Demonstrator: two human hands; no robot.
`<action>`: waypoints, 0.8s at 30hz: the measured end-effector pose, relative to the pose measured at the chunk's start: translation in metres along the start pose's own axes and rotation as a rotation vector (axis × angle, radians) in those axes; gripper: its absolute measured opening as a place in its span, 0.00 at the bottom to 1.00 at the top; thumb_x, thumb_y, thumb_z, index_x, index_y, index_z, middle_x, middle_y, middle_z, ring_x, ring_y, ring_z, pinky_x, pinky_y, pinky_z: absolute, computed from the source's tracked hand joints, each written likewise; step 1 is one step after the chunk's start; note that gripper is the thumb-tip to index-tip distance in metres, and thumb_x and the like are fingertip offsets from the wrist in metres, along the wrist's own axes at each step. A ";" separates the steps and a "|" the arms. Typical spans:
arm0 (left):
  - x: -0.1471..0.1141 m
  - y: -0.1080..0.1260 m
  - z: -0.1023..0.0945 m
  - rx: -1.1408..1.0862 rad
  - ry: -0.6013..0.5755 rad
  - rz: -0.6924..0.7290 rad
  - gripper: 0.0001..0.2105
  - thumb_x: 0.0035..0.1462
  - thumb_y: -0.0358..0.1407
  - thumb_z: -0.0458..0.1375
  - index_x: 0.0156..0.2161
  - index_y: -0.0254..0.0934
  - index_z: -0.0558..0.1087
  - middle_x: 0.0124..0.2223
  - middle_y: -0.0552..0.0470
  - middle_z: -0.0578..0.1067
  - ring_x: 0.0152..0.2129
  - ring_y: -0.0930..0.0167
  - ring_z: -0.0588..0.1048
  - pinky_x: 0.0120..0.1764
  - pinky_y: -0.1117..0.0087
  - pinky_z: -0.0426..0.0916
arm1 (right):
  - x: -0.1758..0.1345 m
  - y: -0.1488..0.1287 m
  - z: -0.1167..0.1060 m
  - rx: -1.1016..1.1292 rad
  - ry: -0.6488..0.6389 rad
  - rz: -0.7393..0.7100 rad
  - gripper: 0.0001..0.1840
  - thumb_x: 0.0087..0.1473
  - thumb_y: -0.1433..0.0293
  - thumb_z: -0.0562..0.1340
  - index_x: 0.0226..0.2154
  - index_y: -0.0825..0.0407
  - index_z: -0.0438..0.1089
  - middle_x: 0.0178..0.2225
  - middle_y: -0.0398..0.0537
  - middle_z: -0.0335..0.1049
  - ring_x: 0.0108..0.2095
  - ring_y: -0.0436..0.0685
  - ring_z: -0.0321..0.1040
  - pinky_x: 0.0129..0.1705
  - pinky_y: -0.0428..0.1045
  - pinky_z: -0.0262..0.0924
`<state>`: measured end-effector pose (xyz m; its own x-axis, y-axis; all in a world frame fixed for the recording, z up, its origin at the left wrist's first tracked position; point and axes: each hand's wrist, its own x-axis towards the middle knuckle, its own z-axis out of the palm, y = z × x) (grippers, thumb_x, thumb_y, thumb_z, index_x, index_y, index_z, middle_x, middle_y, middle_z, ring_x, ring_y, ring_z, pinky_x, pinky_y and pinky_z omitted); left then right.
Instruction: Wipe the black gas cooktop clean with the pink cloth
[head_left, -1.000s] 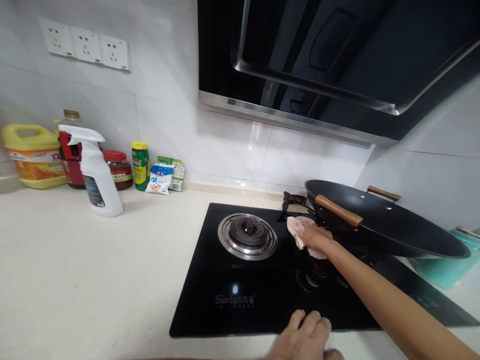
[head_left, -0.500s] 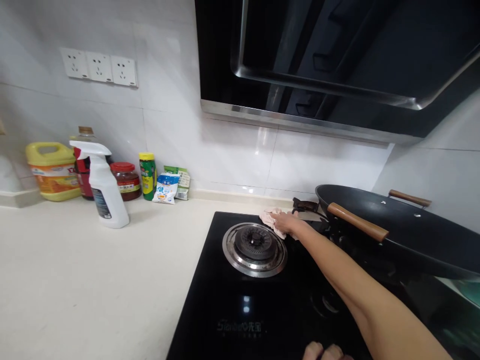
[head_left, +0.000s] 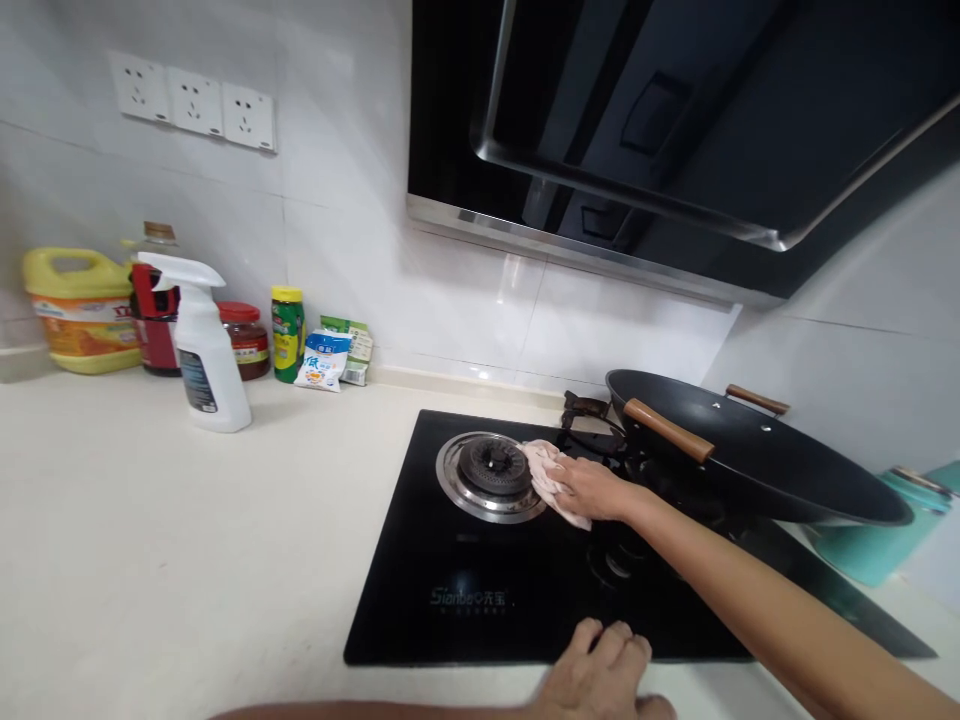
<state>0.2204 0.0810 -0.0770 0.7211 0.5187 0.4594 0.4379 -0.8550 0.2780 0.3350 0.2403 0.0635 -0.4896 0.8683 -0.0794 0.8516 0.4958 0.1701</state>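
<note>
My right hand is closed on a pale pink cloth, pressing it onto the black glass gas stove at the right side of the round burner. The cloth touches the burner's metal ring. My left hand rests at the stove's front edge with its fingers loosely bent, the thumb apart and nothing in it. Just behind the right hand sits a black pot support, off the left burner. A large black wok with wooden handles stands on the stove's right side.
On the pale counter to the left stands a white spray bottle. Behind it are a yellow jug, a red-lidded jar, a green shaker and seasoning packets. A range hood hangs overhead. A teal container is beside the wok.
My right hand has drawn the cloth nearer, from behind the burner's right side down along it. The view has shifted, so more of my left hand and the stove's front edge show.
</note>
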 end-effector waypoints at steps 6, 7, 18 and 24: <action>-0.003 0.002 0.003 0.048 0.039 0.049 0.14 0.68 0.39 0.50 0.47 0.37 0.77 0.60 0.42 0.72 0.58 0.58 0.69 0.58 0.54 0.64 | -0.037 -0.035 -0.008 0.012 0.011 -0.062 0.18 0.57 0.62 0.59 0.50 0.47 0.67 0.55 0.53 0.62 0.50 0.61 0.64 0.52 0.53 0.56; -0.003 0.001 0.003 0.050 0.042 0.048 0.15 0.68 0.39 0.50 0.48 0.37 0.77 0.61 0.42 0.72 0.59 0.57 0.68 0.59 0.53 0.63 | -0.042 -0.042 -0.010 0.027 0.009 -0.078 0.18 0.55 0.63 0.60 0.49 0.48 0.67 0.53 0.53 0.63 0.50 0.61 0.63 0.51 0.54 0.56; 0.004 -0.007 -0.002 -0.096 -0.075 -0.108 0.26 0.68 0.47 0.51 0.63 0.33 0.66 0.60 0.39 0.73 0.57 0.57 0.70 0.59 0.55 0.66 | -0.054 -0.076 -0.026 0.209 -0.086 -0.309 0.23 0.44 0.66 0.65 0.45 0.42 0.67 0.51 0.44 0.63 0.49 0.59 0.61 0.50 0.55 0.53; 0.005 -0.005 0.001 -0.101 -0.100 -0.093 0.27 0.68 0.47 0.47 0.63 0.30 0.65 0.59 0.37 0.73 0.57 0.57 0.71 0.59 0.55 0.66 | -0.015 -0.011 -0.012 0.106 -0.057 0.185 0.23 0.50 0.68 0.61 0.51 0.44 0.66 0.53 0.50 0.67 0.48 0.62 0.67 0.47 0.54 0.57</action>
<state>0.2219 0.0877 -0.0768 0.7319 0.5890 0.3426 0.4529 -0.7962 0.4011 0.3303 0.2220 0.0750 -0.3144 0.9427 -0.1118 0.9424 0.3241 0.0829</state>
